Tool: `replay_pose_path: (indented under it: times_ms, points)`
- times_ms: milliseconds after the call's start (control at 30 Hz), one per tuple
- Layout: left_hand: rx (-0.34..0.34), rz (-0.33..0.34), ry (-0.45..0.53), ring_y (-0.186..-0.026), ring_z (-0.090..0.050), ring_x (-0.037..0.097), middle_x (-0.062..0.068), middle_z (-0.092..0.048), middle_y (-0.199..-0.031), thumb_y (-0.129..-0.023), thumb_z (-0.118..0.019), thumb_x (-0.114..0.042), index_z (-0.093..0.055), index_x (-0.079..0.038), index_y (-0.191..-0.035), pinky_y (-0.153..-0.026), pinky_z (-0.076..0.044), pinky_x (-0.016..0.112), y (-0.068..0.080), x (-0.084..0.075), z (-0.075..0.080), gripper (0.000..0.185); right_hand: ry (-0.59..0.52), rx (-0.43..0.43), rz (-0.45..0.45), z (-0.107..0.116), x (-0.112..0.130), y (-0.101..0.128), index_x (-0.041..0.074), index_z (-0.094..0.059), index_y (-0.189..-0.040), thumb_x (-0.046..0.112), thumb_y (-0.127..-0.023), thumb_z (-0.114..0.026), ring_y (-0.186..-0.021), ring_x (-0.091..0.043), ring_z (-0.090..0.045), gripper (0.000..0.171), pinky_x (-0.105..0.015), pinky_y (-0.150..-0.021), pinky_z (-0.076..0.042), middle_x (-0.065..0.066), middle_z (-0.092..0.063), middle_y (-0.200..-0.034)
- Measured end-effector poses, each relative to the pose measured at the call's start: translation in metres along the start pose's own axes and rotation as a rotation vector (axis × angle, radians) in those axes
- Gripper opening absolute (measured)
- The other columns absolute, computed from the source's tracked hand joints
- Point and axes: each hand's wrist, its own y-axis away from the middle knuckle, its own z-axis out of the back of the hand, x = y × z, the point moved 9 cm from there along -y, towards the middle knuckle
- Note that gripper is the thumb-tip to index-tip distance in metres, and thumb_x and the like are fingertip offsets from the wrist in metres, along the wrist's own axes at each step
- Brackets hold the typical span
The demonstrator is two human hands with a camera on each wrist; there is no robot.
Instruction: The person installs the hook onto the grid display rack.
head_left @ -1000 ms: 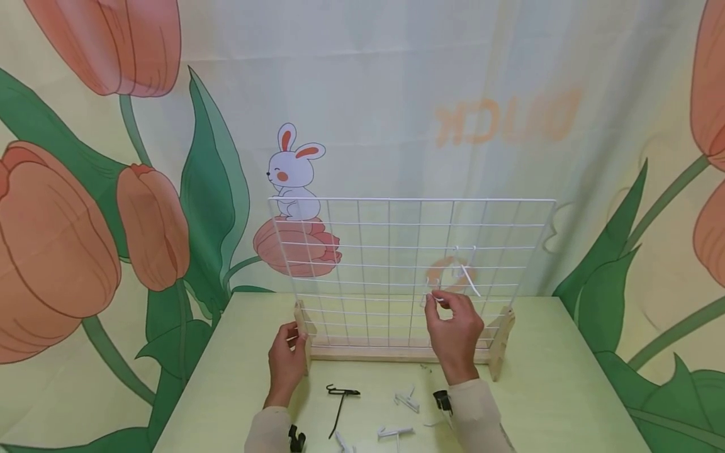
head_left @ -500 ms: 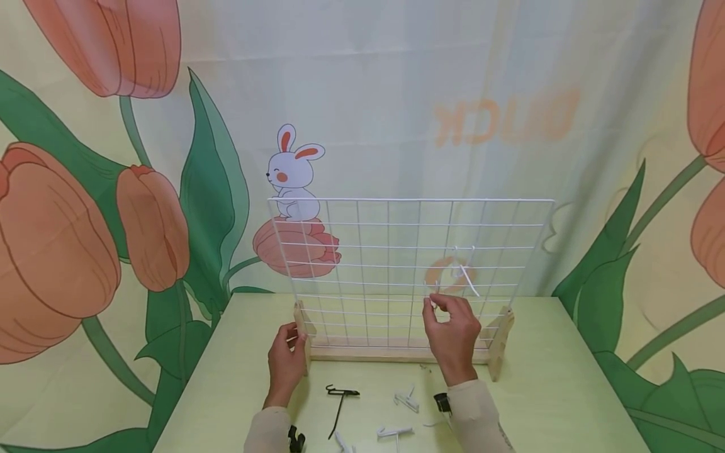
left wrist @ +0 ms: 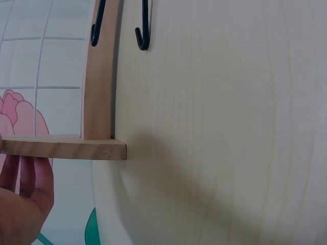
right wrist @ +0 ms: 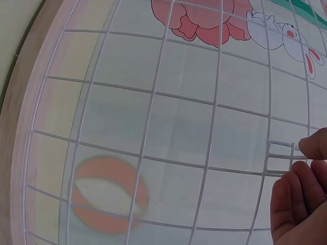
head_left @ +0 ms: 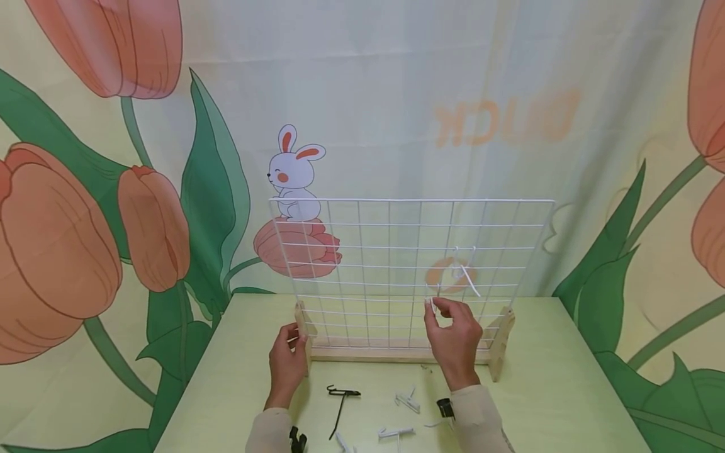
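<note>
The right hand (head_left: 453, 336) is pinching a small white hook (right wrist: 280, 156) against the wire grid (head_left: 396, 251), seemingly hanging it; seating it over a wire probably comes next. The left hand (head_left: 287, 365) is gripping the wooden stand (head_left: 303, 330) beside it.

- White wire grid (head_left: 396, 251), pale wooden base (head_left: 396, 353).
- White hook (right wrist: 280, 155) on the grid; another white hook (head_left: 466, 272).
- Black hook (head_left: 340, 402) and white hooks (head_left: 406, 400) on pale yellow-green worktop (head_left: 238, 377).
- Backdrop (head_left: 85, 220): orange tulips, green leaves, white rabbit.
</note>
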Motion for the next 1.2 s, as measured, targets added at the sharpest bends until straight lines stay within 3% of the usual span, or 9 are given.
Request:
replay_pose_path:
  times_ms: [333, 700, 1033, 1200]
  points:
    - [-0.006, -0.016, 0.005, -0.113, -0.073, 0.039, 0.020, -0.071, -0.126, -0.105, -0.066, -0.011, -0.062, -0.006, -0.135, -0.096, -0.060, 0.056, -0.003, -0.002, 0.000, 0.031, -0.030, -0.032, 0.012, 0.003, -0.004, 0.004, 0.004, -0.081, -0.095, 0.004, -0.081, -0.088, -0.071, -0.028, -0.072, 0.016, -0.046, -0.066, -0.056, -0.009, -0.078, -0.087]
    - [0.021, 0.007, 0.004, -0.117, -0.072, 0.038, 0.020, -0.070, -0.129, -0.106, -0.064, -0.014, -0.060, -0.007, -0.138, -0.097, -0.060, 0.055, -0.002, 0.001, -0.001, 0.033, 0.000, 0.024, -0.019, 0.010, -0.011, 0.013, 0.004, -0.080, -0.097, 0.005, -0.080, -0.088, -0.071, -0.027, -0.072, 0.018, -0.038, -0.066, -0.058, -0.009, -0.078, -0.086]
    - [0.005, 0.004, 0.008, -0.116, -0.072, 0.039, 0.020, -0.070, -0.128, -0.106, -0.064, -0.012, -0.061, -0.006, -0.136, -0.097, -0.060, 0.055, 0.000, 0.000, 0.000, 0.031, 0.021, 0.179, 0.081, 0.016, -0.022, 0.039, 0.007, -0.081, -0.099, 0.003, -0.078, -0.089, -0.074, -0.021, -0.074, 0.023, -0.037, -0.067, -0.060, -0.004, -0.080, -0.091]
    - [-0.008, -0.006, 0.008, -0.113, -0.073, 0.038, 0.020, -0.071, -0.126, -0.105, -0.066, -0.010, -0.062, -0.005, -0.135, -0.095, -0.061, 0.055, 0.002, -0.002, 0.001, 0.030, 0.053, 0.233, 0.056, 0.022, -0.037, 0.058, 0.009, -0.080, -0.098, 0.003, -0.076, -0.091, -0.074, -0.017, -0.074, 0.025, -0.033, -0.068, -0.060, -0.002, -0.080, -0.091]
